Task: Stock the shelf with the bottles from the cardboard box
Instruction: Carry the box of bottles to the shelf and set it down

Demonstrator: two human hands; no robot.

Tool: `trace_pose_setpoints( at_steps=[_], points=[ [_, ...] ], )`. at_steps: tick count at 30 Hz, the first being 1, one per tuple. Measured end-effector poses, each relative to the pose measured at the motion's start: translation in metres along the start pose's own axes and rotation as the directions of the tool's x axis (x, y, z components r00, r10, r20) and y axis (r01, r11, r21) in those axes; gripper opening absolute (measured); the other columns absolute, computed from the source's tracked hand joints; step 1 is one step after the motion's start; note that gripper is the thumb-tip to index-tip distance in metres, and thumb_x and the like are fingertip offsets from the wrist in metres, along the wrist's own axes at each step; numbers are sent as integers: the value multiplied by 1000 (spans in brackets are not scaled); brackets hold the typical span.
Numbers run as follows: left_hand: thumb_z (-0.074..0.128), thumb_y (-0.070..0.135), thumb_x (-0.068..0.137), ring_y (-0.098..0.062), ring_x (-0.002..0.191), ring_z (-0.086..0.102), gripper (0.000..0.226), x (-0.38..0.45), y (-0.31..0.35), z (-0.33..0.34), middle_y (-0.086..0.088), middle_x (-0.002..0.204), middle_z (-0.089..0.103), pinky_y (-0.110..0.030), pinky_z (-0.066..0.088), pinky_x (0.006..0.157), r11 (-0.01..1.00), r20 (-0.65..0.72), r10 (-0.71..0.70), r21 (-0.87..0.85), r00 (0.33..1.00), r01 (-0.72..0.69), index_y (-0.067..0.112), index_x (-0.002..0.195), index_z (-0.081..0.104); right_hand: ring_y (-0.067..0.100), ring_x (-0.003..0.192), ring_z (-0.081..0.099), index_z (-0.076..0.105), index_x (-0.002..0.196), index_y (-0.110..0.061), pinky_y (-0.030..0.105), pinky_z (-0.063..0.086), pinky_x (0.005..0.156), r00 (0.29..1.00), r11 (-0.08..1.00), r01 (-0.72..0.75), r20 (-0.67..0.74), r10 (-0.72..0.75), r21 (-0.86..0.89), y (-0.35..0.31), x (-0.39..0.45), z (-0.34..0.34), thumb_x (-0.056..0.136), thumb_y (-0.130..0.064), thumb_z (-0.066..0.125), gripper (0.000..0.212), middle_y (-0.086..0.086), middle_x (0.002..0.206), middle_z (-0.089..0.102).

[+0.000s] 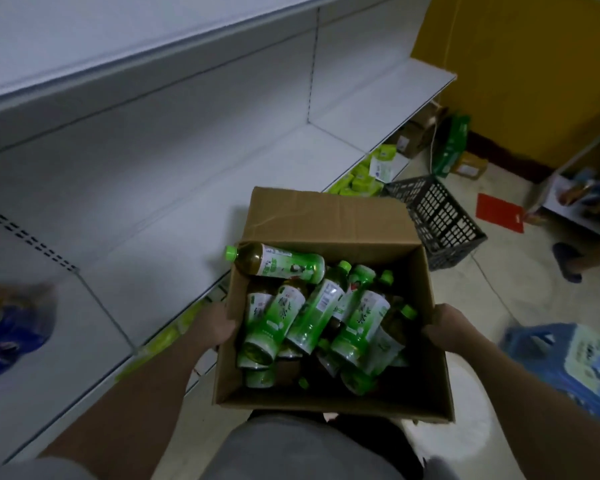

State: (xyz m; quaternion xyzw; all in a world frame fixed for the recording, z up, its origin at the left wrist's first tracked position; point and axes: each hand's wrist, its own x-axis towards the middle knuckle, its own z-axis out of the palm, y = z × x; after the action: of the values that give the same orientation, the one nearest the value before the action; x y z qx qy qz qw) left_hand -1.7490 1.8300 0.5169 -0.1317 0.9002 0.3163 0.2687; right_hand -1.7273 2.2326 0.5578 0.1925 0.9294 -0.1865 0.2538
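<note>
A long white metal shelf runs along the left, its boards mostly bare, with a blurred blue packet on the near left section and yellow-green packs on a lower tier farther along. The floor is pale tile under a yellow wall, where a dark plastic crate sits tilted beyond a blue wrapped bundle. An open brown cardboard box is held just beside the shelf edge; inside lie jumbled green-labelled tea bottles, one bottle with a green cap resting across the box's left rim. The left hand grips the left wall and the right hand grips the right wall, fingers curled over the cardboard edges.
</note>
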Motion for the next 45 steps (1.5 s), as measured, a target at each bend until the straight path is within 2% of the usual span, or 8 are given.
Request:
trace_pose_setpoints(
  at_steps=[4,7,17,22,27,32,35,45],
  points=[
    [57,8,83,-18,52,56,20,14,16,5,-6,60,58,-27,46,52,988,24,-149,-49,989,150,9,63,59,31,87,60,65,103,3,32,49,75,999,994,30,22,-28,-109,-17,39,-41,79,-9,60,27,17,94,62],
    [60,10,81,-28,58,66,13,29,25,5,-17,74,68,-30,54,49,965,44,-227,-125,973,231,1,82,68,33,98,64,64,108,-2,34,54,80,993,975,110,68,-99,-194,-34,75,-65,78,-15,58,33,17,106,66],
    [57,23,89,-32,88,69,28,56,65,43,-18,96,71,-29,47,66,929,-19,-331,-181,943,323,-2,95,68,31,94,65,64,110,2,37,55,78,940,928,296,242,-242,-224,-54,206,-110,80,-7,58,31,17,101,67],
    [57,22,89,-34,101,65,31,69,99,80,-20,109,68,-30,46,74,853,-121,-507,-216,853,476,-3,107,66,30,81,59,57,86,-2,38,44,65,846,837,487,372,-382,-249,-65,277,-122,84,-7,57,6,15,80,57],
    [62,17,84,-36,97,66,28,73,154,147,-23,103,69,-30,45,72,710,-132,-690,-314,712,630,-4,101,68,29,70,57,51,74,-5,28,35,48,716,721,655,492,-496,-226,-40,384,-112,79,-13,59,13,15,78,59],
    [66,18,82,-31,90,66,29,54,206,224,-20,100,70,-27,46,66,587,77,-758,-353,648,729,-6,99,67,25,73,53,44,64,-11,31,41,62,655,679,676,656,-375,-287,-4,429,-115,81,-20,57,23,15,82,55],
    [66,12,80,-27,80,64,23,46,206,257,-16,92,69,-27,48,61,511,178,-774,-390,607,766,-6,94,66,26,78,55,44,80,-7,31,43,65,639,674,671,702,-315,-308,8,439,-98,72,-29,53,25,14,86,52],
    [64,11,80,-28,86,67,18,129,101,316,-14,92,69,-35,56,78,550,191,-760,-321,622,771,1,95,64,19,60,52,45,59,-15,26,43,55,672,692,624,701,-238,-363,49,498,26,83,-12,58,27,4,65,50]
  ],
)
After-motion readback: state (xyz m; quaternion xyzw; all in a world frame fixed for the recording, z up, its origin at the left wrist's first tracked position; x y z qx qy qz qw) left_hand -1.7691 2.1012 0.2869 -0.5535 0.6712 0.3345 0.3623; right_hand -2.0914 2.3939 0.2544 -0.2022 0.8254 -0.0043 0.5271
